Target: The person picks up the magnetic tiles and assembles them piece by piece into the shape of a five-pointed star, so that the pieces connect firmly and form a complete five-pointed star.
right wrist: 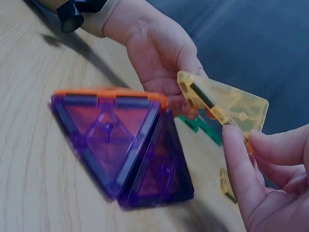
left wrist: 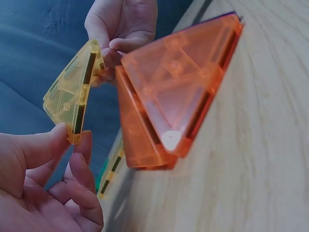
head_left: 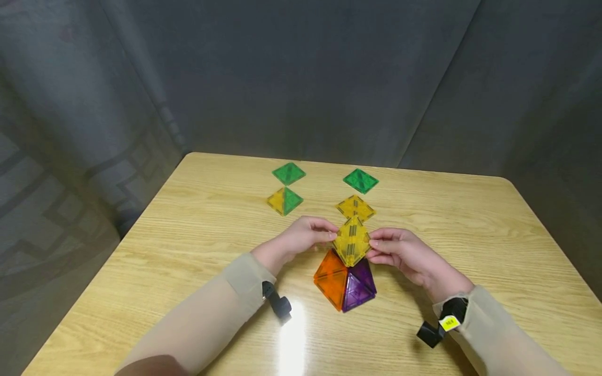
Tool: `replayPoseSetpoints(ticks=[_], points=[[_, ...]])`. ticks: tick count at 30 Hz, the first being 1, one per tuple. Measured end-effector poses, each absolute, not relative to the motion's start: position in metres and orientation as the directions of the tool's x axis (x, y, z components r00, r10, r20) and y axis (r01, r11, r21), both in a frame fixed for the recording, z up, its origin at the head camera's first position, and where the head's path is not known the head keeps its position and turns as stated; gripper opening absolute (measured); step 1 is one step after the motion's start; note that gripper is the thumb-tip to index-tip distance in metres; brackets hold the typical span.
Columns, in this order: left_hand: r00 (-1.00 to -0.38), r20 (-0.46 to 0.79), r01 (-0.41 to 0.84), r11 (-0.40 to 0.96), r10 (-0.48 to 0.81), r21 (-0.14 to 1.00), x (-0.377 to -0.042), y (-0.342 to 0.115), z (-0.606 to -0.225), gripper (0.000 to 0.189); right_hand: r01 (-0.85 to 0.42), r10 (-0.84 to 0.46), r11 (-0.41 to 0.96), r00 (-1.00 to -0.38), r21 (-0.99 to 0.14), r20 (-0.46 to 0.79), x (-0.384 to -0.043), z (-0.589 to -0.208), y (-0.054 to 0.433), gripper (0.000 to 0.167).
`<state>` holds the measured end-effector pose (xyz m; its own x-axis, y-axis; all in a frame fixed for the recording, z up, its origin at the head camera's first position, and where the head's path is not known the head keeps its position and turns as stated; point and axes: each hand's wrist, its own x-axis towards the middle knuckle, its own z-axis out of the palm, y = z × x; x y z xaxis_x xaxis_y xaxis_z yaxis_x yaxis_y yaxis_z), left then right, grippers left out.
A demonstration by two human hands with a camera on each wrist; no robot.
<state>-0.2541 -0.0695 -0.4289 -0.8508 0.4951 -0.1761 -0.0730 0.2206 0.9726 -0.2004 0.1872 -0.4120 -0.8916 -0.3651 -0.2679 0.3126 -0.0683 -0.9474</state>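
Observation:
Two translucent yellow triangular magnetic tiles (head_left: 351, 241), joined along one edge and folded slightly, are held up between both hands. My left hand (head_left: 304, 236) pinches their left corner with thumb and fingers. On the opposite corner, my right hand (head_left: 408, 256) has a similar pinch. Just below and nearer to me is a faceted shape of magnetic tiles, with orange triangles (left wrist: 181, 79) on its left and purple triangles (right wrist: 108, 133) on its right. The yellow pair overlaps its far top in the head view, while both wrist views show a gap between them.
Farther back on the wooden table (head_left: 211, 209) lie two green tile pairs (head_left: 289, 173), a yellow-and-green pair (head_left: 285, 201) and another yellow pair (head_left: 355, 207). A dark curtain (head_left: 301, 78) hangs behind the table's far edge.

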Motion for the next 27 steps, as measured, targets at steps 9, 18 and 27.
replayPoseSetpoints(ticks=[9,18,27], points=[[-0.853,-0.224,-0.095,0.282,0.472,0.955,-0.259,-0.065,-0.438,0.021,0.329,-0.333,0.014,-0.889,-0.944,-0.315,-0.206,-0.427,0.190,0.010],[-0.865,-0.223,-0.106,0.273,0.449,0.956,-0.262,-0.061,-0.443,0.018,0.344,-0.338,0.041,-0.879,-0.938,-0.337,-0.209,-0.439,0.192,0.011],[-0.849,-0.242,-0.091,0.322,0.470,0.942,-0.265,-0.062,-0.443,0.016,0.312,-0.336,0.098,-0.883,-0.945,-0.327,-0.209,-0.441,0.192,0.016]])
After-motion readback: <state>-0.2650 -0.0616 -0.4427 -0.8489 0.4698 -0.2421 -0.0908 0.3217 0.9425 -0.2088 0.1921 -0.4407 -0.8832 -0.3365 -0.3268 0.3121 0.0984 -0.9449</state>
